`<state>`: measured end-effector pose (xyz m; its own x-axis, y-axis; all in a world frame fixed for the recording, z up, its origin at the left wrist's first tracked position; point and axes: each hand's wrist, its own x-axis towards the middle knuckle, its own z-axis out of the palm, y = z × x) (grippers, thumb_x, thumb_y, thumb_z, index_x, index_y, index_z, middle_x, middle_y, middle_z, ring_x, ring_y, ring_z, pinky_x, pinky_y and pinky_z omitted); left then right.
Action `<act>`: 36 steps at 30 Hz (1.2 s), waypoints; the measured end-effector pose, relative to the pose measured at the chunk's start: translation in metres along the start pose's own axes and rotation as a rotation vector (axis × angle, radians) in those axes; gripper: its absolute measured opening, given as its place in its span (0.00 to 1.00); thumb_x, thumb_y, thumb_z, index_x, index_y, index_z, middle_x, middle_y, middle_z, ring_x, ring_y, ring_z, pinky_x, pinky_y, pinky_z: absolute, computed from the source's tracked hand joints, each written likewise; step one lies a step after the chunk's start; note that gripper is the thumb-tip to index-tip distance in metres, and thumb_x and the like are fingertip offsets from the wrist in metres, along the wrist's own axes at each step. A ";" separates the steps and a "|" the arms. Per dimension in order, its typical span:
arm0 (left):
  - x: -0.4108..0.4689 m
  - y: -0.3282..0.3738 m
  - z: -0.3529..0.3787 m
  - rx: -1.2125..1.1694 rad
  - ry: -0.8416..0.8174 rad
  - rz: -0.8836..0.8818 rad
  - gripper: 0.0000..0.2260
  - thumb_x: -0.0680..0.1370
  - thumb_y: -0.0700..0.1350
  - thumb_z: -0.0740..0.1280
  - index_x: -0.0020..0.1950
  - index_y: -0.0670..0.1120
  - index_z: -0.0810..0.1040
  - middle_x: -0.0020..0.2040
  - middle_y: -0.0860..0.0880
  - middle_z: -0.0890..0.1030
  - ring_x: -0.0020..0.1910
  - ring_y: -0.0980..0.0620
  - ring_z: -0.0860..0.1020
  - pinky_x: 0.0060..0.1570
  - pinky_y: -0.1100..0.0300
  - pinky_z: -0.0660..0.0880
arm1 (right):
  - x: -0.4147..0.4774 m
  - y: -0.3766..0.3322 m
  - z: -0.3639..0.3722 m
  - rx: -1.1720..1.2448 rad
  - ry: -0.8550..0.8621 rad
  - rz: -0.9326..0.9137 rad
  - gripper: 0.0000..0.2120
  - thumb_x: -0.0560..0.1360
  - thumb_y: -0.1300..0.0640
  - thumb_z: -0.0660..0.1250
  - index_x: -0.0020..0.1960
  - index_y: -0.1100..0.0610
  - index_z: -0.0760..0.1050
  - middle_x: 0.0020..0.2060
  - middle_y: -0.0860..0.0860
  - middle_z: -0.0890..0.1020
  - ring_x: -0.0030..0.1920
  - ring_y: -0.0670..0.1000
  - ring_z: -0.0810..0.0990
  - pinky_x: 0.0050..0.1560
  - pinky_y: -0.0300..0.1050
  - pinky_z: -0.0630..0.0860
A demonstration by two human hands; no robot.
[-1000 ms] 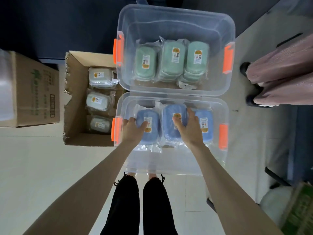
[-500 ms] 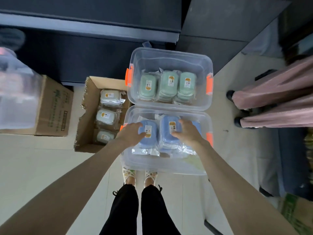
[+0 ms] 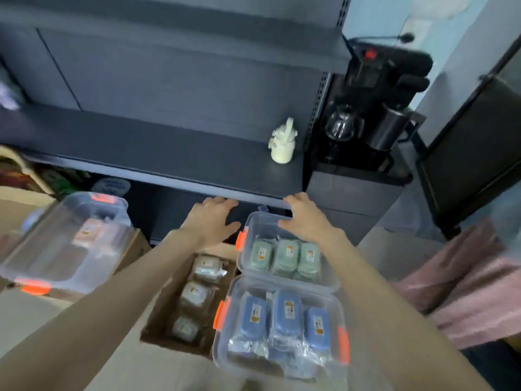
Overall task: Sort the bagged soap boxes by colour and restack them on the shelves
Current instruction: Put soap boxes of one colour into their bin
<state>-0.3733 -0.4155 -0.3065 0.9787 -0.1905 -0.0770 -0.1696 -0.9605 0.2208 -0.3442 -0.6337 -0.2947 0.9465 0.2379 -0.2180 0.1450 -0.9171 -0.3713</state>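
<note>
Gleaming as clear, glossy plastic in the near bin (image 3: 282,282), with opaque orange plastic latches (image 3: 221,311). Crinkling inside it as shiny film over smooth blue soap boxes (image 3: 286,311). Looking matt, brown and rough-edged in the cardboard box (image 3: 158,314) left of it. Appearing matt and dark on the shelf (image 3: 158,148) beyond it.

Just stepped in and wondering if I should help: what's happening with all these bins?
A person is sorting bagged soap boxes by colour. The blue ones lie in the near clear bin, the green ones in the far clear bin, and the pale ones in the cardboard box. The left hand and right hand are open and hold nothing, reaching toward the front edge of the dark shelf, where a cream bottle stands.
</note>
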 end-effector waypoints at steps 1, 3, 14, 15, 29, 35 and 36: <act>-0.002 -0.004 -0.022 0.012 0.052 0.011 0.24 0.78 0.55 0.63 0.72 0.49 0.66 0.66 0.45 0.72 0.66 0.43 0.69 0.62 0.49 0.67 | 0.000 -0.015 -0.019 -0.015 0.044 -0.036 0.27 0.76 0.53 0.67 0.71 0.58 0.64 0.66 0.57 0.66 0.65 0.61 0.68 0.62 0.56 0.70; -0.008 -0.013 -0.064 0.033 0.132 0.030 0.24 0.78 0.55 0.63 0.72 0.49 0.65 0.67 0.45 0.72 0.65 0.43 0.70 0.62 0.48 0.67 | -0.002 -0.047 -0.052 -0.038 0.116 -0.101 0.28 0.76 0.52 0.67 0.73 0.57 0.63 0.67 0.57 0.65 0.65 0.60 0.68 0.62 0.56 0.70; -0.100 -0.114 -0.240 0.190 0.496 0.069 0.25 0.78 0.57 0.62 0.73 0.50 0.63 0.66 0.48 0.71 0.66 0.45 0.67 0.62 0.52 0.64 | -0.042 -0.242 -0.129 -0.113 0.393 -0.281 0.27 0.78 0.51 0.64 0.74 0.54 0.61 0.69 0.53 0.63 0.68 0.56 0.64 0.61 0.54 0.70; -0.113 -0.130 -0.248 0.197 0.525 0.075 0.26 0.78 0.57 0.61 0.73 0.50 0.63 0.66 0.49 0.72 0.66 0.46 0.67 0.62 0.52 0.64 | -0.046 -0.263 -0.127 -0.103 0.417 -0.294 0.26 0.78 0.51 0.64 0.73 0.54 0.61 0.69 0.52 0.63 0.68 0.56 0.64 0.61 0.54 0.70; -0.194 -0.337 -0.351 0.231 0.681 0.070 0.28 0.76 0.59 0.63 0.74 0.52 0.62 0.67 0.50 0.70 0.67 0.47 0.65 0.64 0.51 0.61 | -0.035 -0.509 -0.097 -0.091 0.554 -0.435 0.29 0.78 0.50 0.65 0.75 0.52 0.60 0.71 0.50 0.61 0.69 0.53 0.63 0.62 0.51 0.70; -0.181 -0.433 -0.370 0.261 0.683 0.042 0.29 0.75 0.59 0.64 0.74 0.53 0.62 0.68 0.51 0.69 0.68 0.48 0.65 0.64 0.53 0.60 | 0.024 -0.585 -0.068 -0.135 0.543 -0.460 0.29 0.77 0.49 0.66 0.74 0.51 0.60 0.71 0.49 0.62 0.69 0.52 0.64 0.59 0.49 0.69; -0.179 -0.452 -0.369 0.267 0.674 0.028 0.29 0.75 0.59 0.64 0.74 0.53 0.62 0.68 0.51 0.69 0.68 0.48 0.65 0.65 0.53 0.60 | 0.037 -0.598 -0.060 -0.138 0.533 -0.467 0.29 0.77 0.49 0.66 0.74 0.51 0.60 0.71 0.49 0.62 0.68 0.52 0.64 0.58 0.49 0.69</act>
<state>-0.4293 0.1278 -0.0333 0.8178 -0.1313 0.5604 -0.1336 -0.9903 -0.0371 -0.3786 -0.0956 -0.0266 0.7840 0.4586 0.4184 0.5703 -0.7983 -0.1935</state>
